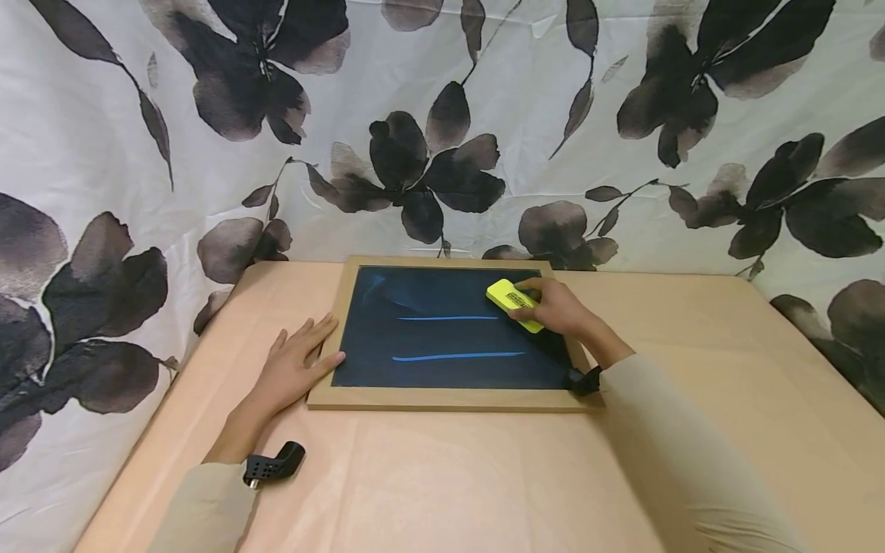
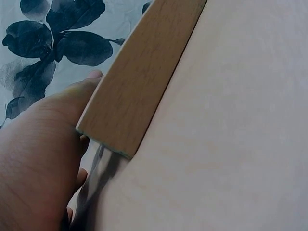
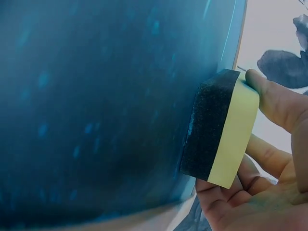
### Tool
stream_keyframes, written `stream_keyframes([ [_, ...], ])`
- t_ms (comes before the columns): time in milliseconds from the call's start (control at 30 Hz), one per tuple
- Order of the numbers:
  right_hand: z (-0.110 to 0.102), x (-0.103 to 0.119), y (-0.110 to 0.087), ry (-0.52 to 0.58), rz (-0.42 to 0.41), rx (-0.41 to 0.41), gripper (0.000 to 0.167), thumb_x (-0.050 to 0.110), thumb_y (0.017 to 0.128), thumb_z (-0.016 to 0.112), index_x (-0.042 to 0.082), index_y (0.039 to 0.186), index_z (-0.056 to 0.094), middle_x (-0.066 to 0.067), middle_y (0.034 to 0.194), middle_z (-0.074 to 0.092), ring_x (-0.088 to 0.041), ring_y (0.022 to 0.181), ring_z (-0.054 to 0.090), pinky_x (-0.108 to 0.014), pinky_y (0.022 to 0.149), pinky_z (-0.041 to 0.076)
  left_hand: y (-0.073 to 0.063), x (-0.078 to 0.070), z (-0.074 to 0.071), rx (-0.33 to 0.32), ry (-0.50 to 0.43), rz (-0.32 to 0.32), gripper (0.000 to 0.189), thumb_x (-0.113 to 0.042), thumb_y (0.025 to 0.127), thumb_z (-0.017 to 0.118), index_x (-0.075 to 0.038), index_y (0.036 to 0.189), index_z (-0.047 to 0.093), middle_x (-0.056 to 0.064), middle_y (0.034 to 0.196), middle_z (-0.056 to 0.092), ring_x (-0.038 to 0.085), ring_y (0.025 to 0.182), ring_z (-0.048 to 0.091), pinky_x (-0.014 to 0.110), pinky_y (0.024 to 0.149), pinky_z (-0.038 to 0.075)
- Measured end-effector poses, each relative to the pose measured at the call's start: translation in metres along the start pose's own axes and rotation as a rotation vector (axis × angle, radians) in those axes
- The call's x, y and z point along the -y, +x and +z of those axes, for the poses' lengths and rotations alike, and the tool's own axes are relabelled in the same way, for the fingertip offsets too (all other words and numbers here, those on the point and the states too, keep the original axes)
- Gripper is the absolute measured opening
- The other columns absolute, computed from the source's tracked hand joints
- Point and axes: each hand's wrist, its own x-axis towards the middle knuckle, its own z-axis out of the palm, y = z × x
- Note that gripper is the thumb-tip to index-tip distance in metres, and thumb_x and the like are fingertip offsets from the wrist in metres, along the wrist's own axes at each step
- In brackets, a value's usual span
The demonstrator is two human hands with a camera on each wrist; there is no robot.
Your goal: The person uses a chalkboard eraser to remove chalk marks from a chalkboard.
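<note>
A small blackboard in a light wooden frame lies on the table, with two blue lines across its dark surface. My right hand grips a yellow board eraser between thumb and fingers near the board's upper right. The right wrist view shows the black felt side of the eraser against the dark board, among faint blue specks. My left hand rests at the frame's left side, fingers extended and thumb touching the wood. In the left wrist view, the left hand is partly cut off beside the frame.
The board stands on a pale wooden-toned tabletop. Behind and to the left hangs a white cloth with dark flowers. Black wrist devices are worn over both beige sleeves.
</note>
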Motion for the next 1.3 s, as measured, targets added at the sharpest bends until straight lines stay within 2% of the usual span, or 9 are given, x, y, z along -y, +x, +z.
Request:
stream_keyframes([
  [833, 0.020, 0.038, 0.019, 0.016, -0.013, 0.040, 0.065, 0.029, 0.083, 0.076, -0.001, 0.135, 0.051, -0.017, 0.113, 0.058, -0.029, 0.093, 0.054, -0.039, 0.079, 0.047, 0.004, 0.002, -0.003, 0.017, -0.013, -0.011, 0.071, -0.049, 0.092, 0.058, -0.013, 0.149, 0.036, 0.011, 0.154, 0.030, 0.037, 0.141, 0.020, 0.062, 0.109, 0.002],
  [1300, 0.032, 0.060, 0.039, -0.009, 0.033, 0.070, 0.065, 0.031, 0.084, 0.075, 0.002, 0.137, 0.050, -0.016, 0.122, 0.055, -0.029, 0.102, 0.052, -0.043, 0.090, 0.045, 0.007, 0.001, -0.006, 0.031, -0.016, -0.022, 0.071, -0.049, 0.092, 0.058, -0.013, 0.149, 0.036, 0.011, 0.154, 0.029, 0.037, 0.141, 0.020, 0.061, 0.110, 0.001],
])
